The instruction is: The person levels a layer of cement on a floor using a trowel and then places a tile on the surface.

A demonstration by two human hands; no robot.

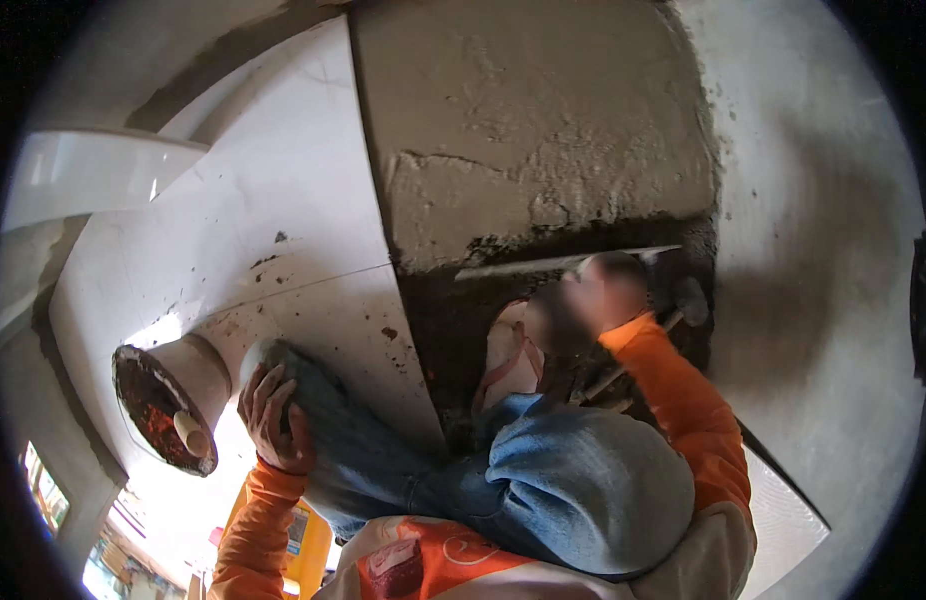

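My left hand point(277, 418) rests on my jeans-covered left knee, fingers curved and slightly apart, holding nothing. My right hand point(605, 292), partly blurred, grips a long metal trowel point(493, 270) lying along the lower edge of the wet grey mortar bed point(543, 120). A mallet point(690, 300) lies just beside that hand, its handle running down toward the left on dark, rough mortar. A pale sandal with pink straps point(508, 355) is below the trowel, the area above it smeared.
Large white tiles point(243, 220) cover the left side. A mortar-smeared bucket point(172, 380) with a handle sticking out stands beside my left knee. A grey wall point(813, 250) borders the right, with another light panel point(778, 510) at lower right. Something yellow point(305, 550) sits behind my left arm.
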